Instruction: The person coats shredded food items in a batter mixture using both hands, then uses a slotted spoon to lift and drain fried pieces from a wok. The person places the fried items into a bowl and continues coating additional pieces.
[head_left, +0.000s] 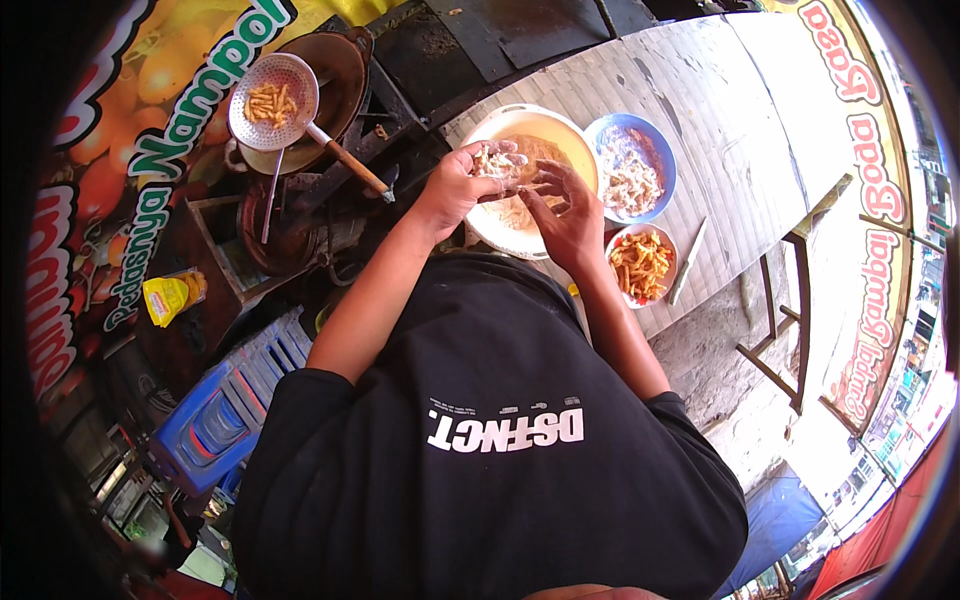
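Over a wide cream basin (585, 154) with flour in it, my left hand (469, 180) holds a clump of flour-coated strips (495, 162) in its palm. My right hand (566, 214) is close beside it, fingers curled, their tips at the left hand's fingers. Whether a small piece is pinched there is unclear. Both hands are dusted with flour. To the right, a blue bowl (667, 142) contains more pale floured pieces (634, 184). Nearer my right forearm, a smaller bowl (670, 289) is heaped with golden fried strips (640, 262).
A knife (688, 261) lies on the table (720, 97) beside the small bowl. At left, a wooden-handled perforated skimmer (251, 79) with fried strips rests over a wok (345, 56). A yellow packet (166, 300) and blue plastic stools (225, 412) are lower left.
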